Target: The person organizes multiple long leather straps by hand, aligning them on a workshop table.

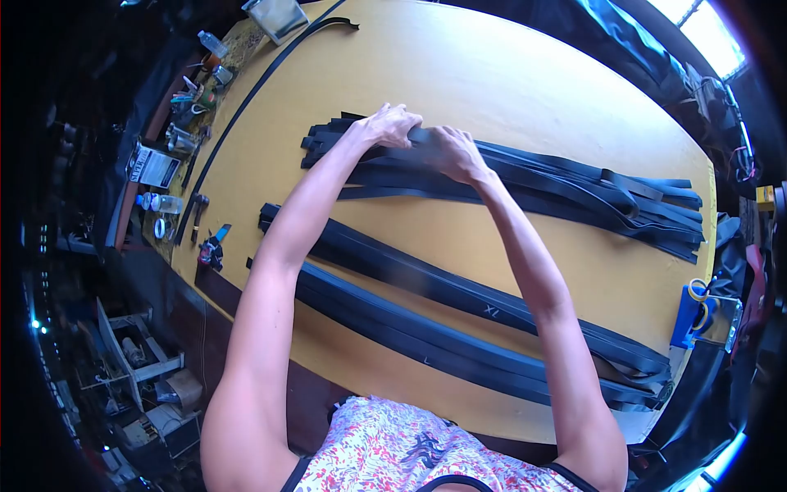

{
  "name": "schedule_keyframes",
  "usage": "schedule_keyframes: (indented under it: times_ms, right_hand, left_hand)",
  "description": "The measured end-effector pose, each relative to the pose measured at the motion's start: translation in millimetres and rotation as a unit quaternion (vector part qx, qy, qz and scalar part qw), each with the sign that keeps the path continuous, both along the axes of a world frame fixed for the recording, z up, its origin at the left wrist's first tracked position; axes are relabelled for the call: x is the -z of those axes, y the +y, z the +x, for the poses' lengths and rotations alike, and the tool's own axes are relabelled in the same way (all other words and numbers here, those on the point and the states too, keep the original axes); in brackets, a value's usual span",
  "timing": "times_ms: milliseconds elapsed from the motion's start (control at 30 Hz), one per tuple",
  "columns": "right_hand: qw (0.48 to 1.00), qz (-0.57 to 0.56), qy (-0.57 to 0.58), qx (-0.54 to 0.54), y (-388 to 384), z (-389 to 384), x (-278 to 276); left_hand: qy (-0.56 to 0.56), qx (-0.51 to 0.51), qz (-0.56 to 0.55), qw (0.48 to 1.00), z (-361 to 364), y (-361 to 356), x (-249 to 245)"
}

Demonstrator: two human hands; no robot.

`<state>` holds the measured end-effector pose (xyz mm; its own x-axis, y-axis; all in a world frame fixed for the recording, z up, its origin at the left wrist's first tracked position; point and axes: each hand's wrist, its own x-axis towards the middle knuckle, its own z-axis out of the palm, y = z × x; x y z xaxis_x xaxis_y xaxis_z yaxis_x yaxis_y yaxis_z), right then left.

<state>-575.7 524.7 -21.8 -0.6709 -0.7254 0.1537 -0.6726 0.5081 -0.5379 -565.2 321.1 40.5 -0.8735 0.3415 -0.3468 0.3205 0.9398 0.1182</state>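
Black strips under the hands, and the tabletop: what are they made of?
Black strips: probably rubber, matte with dull sheen, lying limp and curling at ends. Tabletop: smooth yellow board, painted or laminated, cannot tell which; soft glare.

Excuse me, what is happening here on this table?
A person reaches across a round yellow wooden table. The left hand and the right hand, close together, both grip the far pile of long black rubber strips. Nearer lie, untouched, a black strip stack marked XL and another black stack.
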Motion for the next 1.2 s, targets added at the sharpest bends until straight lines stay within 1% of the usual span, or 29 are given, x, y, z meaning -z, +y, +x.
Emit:
schedule_keyframes:
  times_ms: [33, 67, 100, 167, 200, 233, 300, 333, 367, 433, 467, 533, 567, 633, 667, 700, 733, 767, 833, 867, 900, 967, 1067, 1100, 1167, 1200]
  right_hand:
    - [0.999, 0.019, -0.025, -0.001, -11.2, -3.3, 1.9]
    - [1.0, -0.014, 0.005, 0.0, -17.0, -3.7, 5.0]
    - [1.0, -0.015, 0.003, -0.003, -19.7, -7.2, 7.1]
    - [0.999, 0.015, -0.031, 0.007, -16.0, -13.9, 3.6]
    - [1.0, -0.007, -0.021, 0.023, -11.5, -15.1, 0.4]
    - [0.999, -0.026, -0.01, 0.033, -5.2, -16.8, -3.7]
    - [0.999, 0.019, -0.004, 0.033, 2.3, -20.3, -13.8]
    - [0.999, 0.031, -0.006, 0.027, 4.3, -17.6, -21.7]
    - [0.999, 0.03, -0.007, 0.026, 3.2, -16.8, -25.6]
    - [0.996, 0.075, -0.037, 0.022, -0.2, -14.6, -27.9]
    - [0.996, 0.075, -0.037, 0.018, -2.4, -13.1, -25.5]
    - [0.993, 0.115, -0.013, -0.012, -8.0, -8.3, -17.0]
    - [0.993, 0.113, -0.011, -0.018, -9.7, -7.5, -12.3]
    - [0.99, 0.137, -0.015, -0.042, -10.6, -1.8, -3.4]
    - [0.988, 0.152, -0.009, -0.035, -12.6, 2.8, -2.9]
    - [0.988, 0.152, -0.007, -0.038, -14.4, 5.6, -0.7]
    - [0.99, 0.136, 0.001, -0.033, -15.8, 6.6, 4.2]
    - [0.992, 0.12, 0.008, -0.026, -16.5, 8.4, 5.0]
    - [0.991, 0.136, -0.001, -0.018, -17.0, 6.9, 7.3]
    - [0.992, 0.127, 0.003, -0.024, -16.2, 7.2, 10.8]
    - [0.993, 0.118, 0.006, -0.029, -14.0, 7.0, 14.4]
    - [0.992, 0.123, 0.0, -0.033, -10.0, 7.8, 4.5]
    - [0.998, 0.065, -0.022, -0.019, -6.0, 4.9, -20.6]
    - [0.996, 0.08, -0.047, 0.004, -3.2, 3.1, -32.4]
    - [0.997, 0.031, -0.054, 0.042, 5.3, -1.1, -35.5]
    - [0.992, 0.044, -0.104, 0.052, 8.4, -3.0, -43.9]
  left_hand:
    - [0.021, 0.006, 0.015, 1.0, 2.6, -0.6, -2.3]
    - [0.034, 0.003, 0.027, 0.999, 3.3, -0.4, -4.2]
    - [0.032, 0.0, 0.026, 0.999, 2.5, -0.8, -6.3]
    - [-0.013, -0.029, 0.07, 0.997, 5.1, -2.1, -14.7]
    - [0.005, -0.006, 0.07, 0.998, 9.2, -6.4, -20.8]
    - [0.004, -0.012, 0.072, 0.997, 10.9, -16.6, -14.8]
    - [0.021, -0.037, 0.114, 0.993, 7.5, -48.5, -4.0]
    - [0.04, -0.063, 0.097, 0.992, 12.4, -61.9, -8.6]
    - [0.104, -0.061, 0.097, 0.988, 10.8, -87.2, 8.5]
    - [0.117, -0.101, 0.092, 0.984, 18.8, -113.9, 2.1]
    - [0.116, -0.105, 0.091, 0.983, 25.2, -121.9, -0.6]
    - [0.155, -0.079, 0.022, 0.985, 39.9, -137.4, -4.4]
    - [0.156, -0.084, 0.02, 0.984, 46.2, -144.0, -4.8]
    - [0.183, -0.045, 0.023, 0.982, 61.9, -154.4, 1.0]
    - [0.184, -0.049, 0.022, 0.981, 67.7, -159.7, 10.0]
    - [0.175, -0.059, -0.001, 0.983, 72.5, -162.4, 21.1]
    - [0.166, -0.068, -0.024, 0.983, 75.6, -164.1, 31.8]
    - [0.147, -0.089, -0.006, 0.985, 80.5, -161.3, 41.6]
    - [0.133, -0.096, 0.015, 0.986, 89.8, -152.5, 56.7]
    - [0.116, -0.116, 0.007, 0.986, 94.0, -147.3, 62.6]
    - [0.117, -0.115, 0.012, 0.986, 92.8, -147.1, 64.9]
    - [0.148, -0.11, 0.028, 0.982, 95.5, -148.6, 67.8]
    - [0.128, -0.111, 0.087, 0.982, 85.3, -155.4, 55.6]
    - [0.114, -0.118, 0.103, 0.981, 81.4, -155.4, 47.8]
    - [0.109, -0.12, 0.112, 0.98, 76.8, -145.4, 19.8]
    - [0.094, -0.147, 0.113, 0.978, 72.4, -139.1, 6.9]
